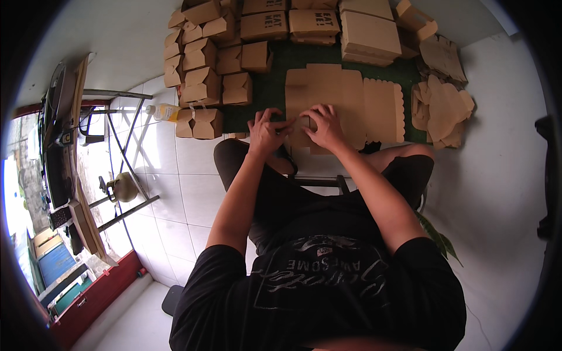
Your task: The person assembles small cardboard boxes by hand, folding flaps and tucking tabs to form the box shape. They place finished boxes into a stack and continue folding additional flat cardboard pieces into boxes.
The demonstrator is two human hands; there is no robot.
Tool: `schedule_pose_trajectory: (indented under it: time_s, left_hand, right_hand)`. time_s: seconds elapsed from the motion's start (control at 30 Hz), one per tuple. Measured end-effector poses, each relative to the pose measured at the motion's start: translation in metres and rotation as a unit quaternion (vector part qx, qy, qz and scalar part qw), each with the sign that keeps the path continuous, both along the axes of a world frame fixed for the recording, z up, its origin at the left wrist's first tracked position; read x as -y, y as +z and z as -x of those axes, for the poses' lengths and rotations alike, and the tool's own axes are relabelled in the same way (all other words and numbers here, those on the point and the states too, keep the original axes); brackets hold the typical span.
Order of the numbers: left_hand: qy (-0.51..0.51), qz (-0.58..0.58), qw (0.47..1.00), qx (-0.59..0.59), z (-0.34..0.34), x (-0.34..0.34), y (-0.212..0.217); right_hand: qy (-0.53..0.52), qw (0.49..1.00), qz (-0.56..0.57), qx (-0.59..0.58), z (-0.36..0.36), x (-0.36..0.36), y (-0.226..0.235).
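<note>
Both hands sit close together at the near edge of a flat brown cardboard box blank (342,99) lying open on the green mat (266,88). The left hand (266,131) has its fingers curled in, pinching a small flap at that near edge, while the right hand (325,126) presses down just beside it with fingers bent — looks like it pins the sheet flat so the fold stays crisp.

Folded boxes (202,70) are piled on the left side of the mat, probably parked there to keep the middle free. Stacks of flat blanks (369,32) sit at the far edge, and a loose heap of cut blanks (442,105) lies to the right, within easy reach. A small bottle with a yellow label (164,111) stands on the white tile floor (193,193) left of the mat.
</note>
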State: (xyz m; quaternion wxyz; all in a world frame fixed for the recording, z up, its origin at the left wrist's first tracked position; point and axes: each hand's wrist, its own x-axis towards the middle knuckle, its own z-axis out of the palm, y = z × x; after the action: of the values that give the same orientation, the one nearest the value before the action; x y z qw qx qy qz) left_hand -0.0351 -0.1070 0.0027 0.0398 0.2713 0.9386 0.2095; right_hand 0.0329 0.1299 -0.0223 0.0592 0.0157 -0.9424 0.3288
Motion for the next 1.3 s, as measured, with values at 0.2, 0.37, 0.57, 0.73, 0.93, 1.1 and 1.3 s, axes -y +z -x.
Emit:
schedule_pose_trajectory:
  time_s: [0.2, 0.37, 0.57, 0.73, 0.93, 1.1, 1.3]
  left_hand:
    - [0.007, -0.003, 1.000, 0.010, 0.001, 0.000, 0.000]
    - [-0.002, -0.002, 1.000, 0.008, 0.002, 0.003, -0.004]
    - [0.002, -0.062, 0.998, 0.029, 0.004, 0.006, -0.009]
    - [-0.014, -0.095, 0.995, 0.035, 0.003, 0.007, -0.012]
    - [0.003, -0.082, 0.997, 0.011, 0.004, 0.001, -0.022]
    - [0.028, -0.078, 0.996, 0.033, 0.004, -0.004, -0.019]
    - [0.027, -0.064, 0.997, 0.044, 0.003, -0.007, -0.011]
  right_hand:
    - [0.010, 1.000, 0.005, -0.008, 0.003, -0.005, 0.002]
    - [0.010, 1.000, -0.002, -0.005, 0.002, -0.023, 0.002]
    - [0.007, 1.000, 0.003, 0.021, 0.000, -0.027, 0.006]
    - [0.007, 1.000, -0.006, -0.017, -0.003, -0.026, 0.001]
    - [0.008, 0.999, -0.022, -0.035, 0.000, -0.019, -0.005]
    - [-0.043, 0.997, -0.066, -0.028, -0.005, 0.002, 0.006]
    - [-0.070, 0.987, -0.144, 0.022, -0.001, 0.018, 0.008]
